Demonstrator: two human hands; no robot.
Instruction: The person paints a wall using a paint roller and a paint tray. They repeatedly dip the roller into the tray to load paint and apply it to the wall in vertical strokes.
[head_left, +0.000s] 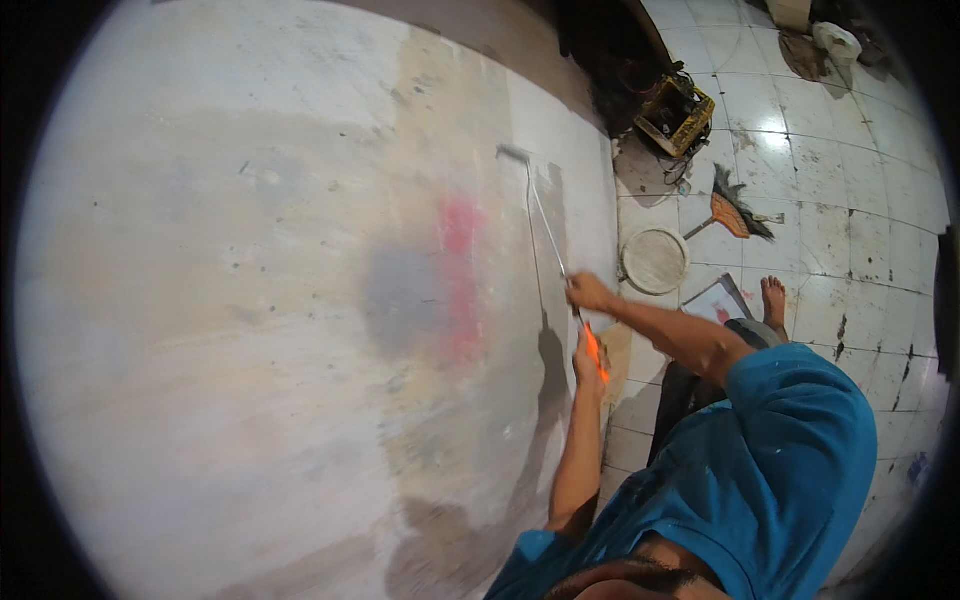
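Note:
My left hand is closed around the orange handle of a paint roller. Farther up, my right hand grips the roller's shaft near the handle. The thin metal frame runs up to the roller head, which lies on or close to the pale, patchy wall at my left. A darker grey strip shows on the wall beside the roller. Pink and grey blotches mark the wall's middle. Shadows of the roller and my arm fall across it.
On the tiled floor at my right stand a round whitish bucket or lid, a broom with an orange head, a flat tray-like object by my bare foot, and a yellow container with cables. A white plastic bag lies farther off.

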